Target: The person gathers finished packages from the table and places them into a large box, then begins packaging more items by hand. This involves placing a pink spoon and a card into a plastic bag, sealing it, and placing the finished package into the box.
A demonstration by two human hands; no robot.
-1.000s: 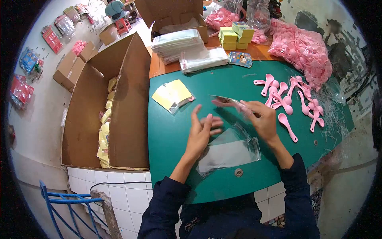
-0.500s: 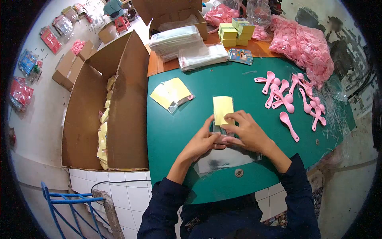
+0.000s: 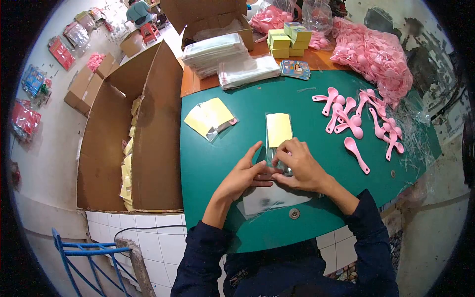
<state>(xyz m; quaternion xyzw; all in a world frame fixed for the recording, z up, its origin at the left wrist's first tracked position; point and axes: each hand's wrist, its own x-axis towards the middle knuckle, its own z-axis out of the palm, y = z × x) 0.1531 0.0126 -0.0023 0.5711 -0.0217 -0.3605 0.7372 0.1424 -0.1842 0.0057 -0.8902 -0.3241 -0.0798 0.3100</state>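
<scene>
A clear plastic bag with a yellow card [image 3: 279, 130] in it lies on the green table [image 3: 222, 163], its open-looking lower part under my hands. My right hand [image 3: 302, 167] pinches the bag's lower end with bent fingers. Beside it, my left hand [image 3: 242, 175] rests with fingers apart, its lower fingertips touching the plastic. More clear bags [image 3: 272, 200] lie flat below both hands. Packed yellow cards [image 3: 210, 118] are at the upper left. Loose pink spoons [image 3: 357, 152] are spread on the right.
A tall cardboard box [image 3: 158, 133] holding packets stands left of the table. Bag stacks [image 3: 250, 70], yellow card stacks [image 3: 289, 39], blue cards [image 3: 296, 69] and a large bag of pink spoons [image 3: 373, 57] line the back. A person [image 3: 140, 13] sits far behind.
My left hand has shifted slightly left, with its fingers more spread. My right hand has moved down off the yellow card onto the lower plastic. The view has shifted a little.
</scene>
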